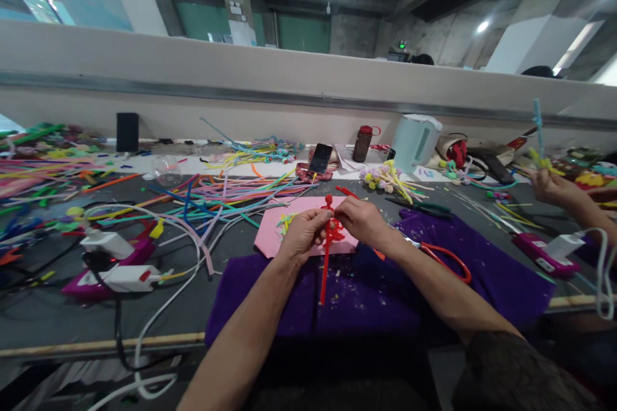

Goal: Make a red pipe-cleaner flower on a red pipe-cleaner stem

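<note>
Both hands meet over a pink sheet (pixel 267 237) at the middle of the bench. My left hand (pixel 303 231) pinches a red pipe-cleaner piece (pixel 325 273), whose straight stem hangs down toward me and whose upper part is curled into loops. Close beside it, my right hand (pixel 361 218) has its fingertips closed at the loops on the right side of the same piece; the exact strand between them is hidden. Small yellow and green scraps (pixel 284 225) lie on the sheet near my left hand. Red-handled scissors (pixel 446 260) rest under my right forearm on a purple cloth (pixel 385 295).
Loose pipe cleaners (pixel 231 196) spread across the left and middle. Power strips (pixel 116 263) with white cables (pixel 193 231) lie at left, another strip (pixel 544 253) at right. A kettle (pixel 414 141), bottle (pixel 362 143) and phone (pixel 321 158) stand behind. Another person's hand (pixel 554 186) holds pipe cleaners at right.
</note>
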`<state>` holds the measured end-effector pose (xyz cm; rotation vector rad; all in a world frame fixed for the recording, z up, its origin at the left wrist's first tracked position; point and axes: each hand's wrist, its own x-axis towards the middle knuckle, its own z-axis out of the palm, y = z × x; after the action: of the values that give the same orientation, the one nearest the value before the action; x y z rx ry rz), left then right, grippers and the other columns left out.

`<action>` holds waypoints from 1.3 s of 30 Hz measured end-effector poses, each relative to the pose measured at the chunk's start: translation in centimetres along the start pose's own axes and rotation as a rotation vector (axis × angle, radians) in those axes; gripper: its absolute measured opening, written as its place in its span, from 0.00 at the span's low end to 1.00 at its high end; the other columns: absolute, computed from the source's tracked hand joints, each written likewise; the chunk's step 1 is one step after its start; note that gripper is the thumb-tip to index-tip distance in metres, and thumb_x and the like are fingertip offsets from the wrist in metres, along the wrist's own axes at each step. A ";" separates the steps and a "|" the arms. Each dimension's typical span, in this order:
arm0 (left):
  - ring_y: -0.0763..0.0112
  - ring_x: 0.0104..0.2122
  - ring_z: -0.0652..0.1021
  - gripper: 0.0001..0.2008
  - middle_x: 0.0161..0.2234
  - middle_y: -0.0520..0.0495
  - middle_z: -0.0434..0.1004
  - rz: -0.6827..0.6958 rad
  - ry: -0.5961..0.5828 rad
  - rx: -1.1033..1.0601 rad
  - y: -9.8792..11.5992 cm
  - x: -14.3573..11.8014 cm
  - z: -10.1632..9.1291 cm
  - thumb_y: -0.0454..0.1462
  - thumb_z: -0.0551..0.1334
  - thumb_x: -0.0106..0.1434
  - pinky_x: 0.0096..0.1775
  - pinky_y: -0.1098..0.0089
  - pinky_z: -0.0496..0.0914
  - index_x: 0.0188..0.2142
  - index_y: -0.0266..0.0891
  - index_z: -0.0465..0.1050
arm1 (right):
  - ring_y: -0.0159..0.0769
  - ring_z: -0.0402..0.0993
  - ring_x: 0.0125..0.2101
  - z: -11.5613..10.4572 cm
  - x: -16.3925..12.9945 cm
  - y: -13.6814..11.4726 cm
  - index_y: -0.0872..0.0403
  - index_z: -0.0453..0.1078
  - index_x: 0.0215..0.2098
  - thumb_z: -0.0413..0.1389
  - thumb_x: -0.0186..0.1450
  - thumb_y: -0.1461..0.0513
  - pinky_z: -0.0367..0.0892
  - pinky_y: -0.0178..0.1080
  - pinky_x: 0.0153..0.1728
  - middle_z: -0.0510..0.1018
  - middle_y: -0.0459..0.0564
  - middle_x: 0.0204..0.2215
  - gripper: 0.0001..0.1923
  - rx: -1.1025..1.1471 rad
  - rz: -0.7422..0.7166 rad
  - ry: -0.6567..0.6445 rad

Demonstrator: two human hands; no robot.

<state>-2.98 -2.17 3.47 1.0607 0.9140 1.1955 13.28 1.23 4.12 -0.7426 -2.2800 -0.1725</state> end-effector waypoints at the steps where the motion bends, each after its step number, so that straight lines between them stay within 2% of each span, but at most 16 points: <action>1: 0.85 0.13 0.63 0.15 0.19 0.52 0.70 0.005 0.003 0.005 0.0 0.0 0.0 0.44 0.65 0.48 0.13 0.81 0.52 0.25 0.33 0.70 | 0.31 0.67 0.29 -0.1 0.0 -0.1 0.56 0.68 0.31 0.49 0.63 0.65 0.61 0.33 0.31 0.71 0.50 0.27 0.06 -0.003 -0.004 -0.001; 4: 0.85 0.13 0.63 0.15 0.18 0.53 0.69 0.011 0.004 0.007 0.0 0.0 -0.1 0.44 0.64 0.49 0.13 0.81 0.52 0.24 0.33 0.68 | 0.31 0.67 0.29 -0.3 0.0 -0.4 0.55 0.68 0.32 0.49 0.62 0.66 0.61 0.33 0.31 0.71 0.50 0.28 0.06 0.042 -0.002 0.014; 8: 0.85 0.13 0.63 0.14 0.18 0.53 0.68 0.016 -0.004 0.008 0.0 0.0 -0.1 0.44 0.64 0.50 0.13 0.81 0.53 0.24 0.33 0.68 | 0.30 0.67 0.29 -1.0 0.1 -0.8 0.55 0.69 0.33 0.51 0.60 0.67 0.62 0.32 0.31 0.72 0.49 0.28 0.06 0.226 0.040 0.030; 13: 0.86 0.12 0.62 0.14 0.18 0.53 0.69 -0.020 -0.029 -0.046 -0.1 0.1 -0.2 0.44 0.63 0.50 0.14 0.81 0.52 0.25 0.33 0.69 | 0.29 0.67 0.26 -1.9 0.0 -1.0 0.55 0.70 0.33 0.52 0.60 0.66 0.61 0.32 0.28 0.71 0.46 0.25 0.05 0.410 0.175 0.010; 17: 0.86 0.12 0.61 0.14 0.17 0.53 0.69 -0.050 -0.019 -0.064 -0.2 0.2 -0.3 0.44 0.64 0.50 0.14 0.81 0.51 0.26 0.33 0.70 | 0.28 0.65 0.23 -2.0 0.0 -0.8 0.55 0.70 0.32 0.52 0.60 0.64 0.61 0.32 0.25 0.70 0.45 0.24 0.05 0.469 0.271 -0.014; 24: 0.86 0.13 0.62 0.13 0.19 0.52 0.70 -0.079 -0.048 -0.054 0.0 0.0 -0.1 0.43 0.64 0.49 0.14 0.81 0.51 0.26 0.34 0.70 | 0.28 0.65 0.23 -2.1 0.1 -1.1 0.55 0.70 0.30 0.54 0.58 0.64 0.60 0.32 0.24 0.71 0.45 0.22 0.04 0.524 0.288 -0.027; 26: 0.86 0.13 0.62 0.13 0.19 0.53 0.69 -0.071 -0.065 -0.048 0.1 0.0 0.0 0.43 0.64 0.49 0.14 0.80 0.50 0.26 0.34 0.70 | 0.28 0.65 0.22 -2.0 0.1 -1.1 0.56 0.70 0.30 0.54 0.58 0.63 0.60 0.31 0.23 0.71 0.45 0.22 0.04 0.636 0.354 -0.058; 29: 0.86 0.12 0.61 0.14 0.16 0.54 0.67 -0.056 -0.094 -0.017 0.1 -0.1 0.1 0.44 0.63 0.50 0.14 0.80 0.50 0.24 0.33 0.69 | 0.27 0.65 0.19 -1.7 0.0 -1.0 0.57 0.69 0.30 0.54 0.58 0.61 0.61 0.31 0.21 0.71 0.44 0.21 0.06 0.922 0.484 -0.143; 32: 0.86 0.12 0.61 0.14 0.16 0.54 0.67 -0.052 -0.095 -0.010 0.1 -0.3 0.2 0.44 0.63 0.51 0.14 0.80 0.50 0.24 0.33 0.68 | 0.26 0.65 0.17 -1.3 -0.1 -0.6 0.58 0.69 0.30 0.56 0.56 0.61 0.60 0.30 0.19 0.71 0.44 0.19 0.07 1.156 0.549 -0.185; 35: 0.86 0.12 0.61 0.13 0.17 0.54 0.67 -0.071 -0.102 -0.027 0.1 -0.4 0.2 0.43 0.63 0.51 0.14 0.81 0.50 0.23 0.33 0.68 | 0.25 0.64 0.16 -0.9 -0.2 -0.3 0.58 0.69 0.30 0.58 0.54 0.61 0.59 0.29 0.18 0.71 0.43 0.18 0.08 1.276 0.580 -0.193; 39: 0.86 0.11 0.59 0.13 0.16 0.54 0.66 -0.101 -0.099 -0.054 0.1 -0.4 0.3 0.43 0.62 0.51 0.14 0.81 0.50 0.22 0.33 0.67 | 0.24 0.63 0.15 -0.5 -0.3 0.0 0.59 0.70 0.30 0.60 0.53 0.60 0.59 0.29 0.17 0.71 0.44 0.18 0.10 1.331 0.610 -0.190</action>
<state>-2.82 -2.63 3.64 1.0091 0.8443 1.0692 13.77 0.93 4.33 -0.6278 -1.6476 1.5609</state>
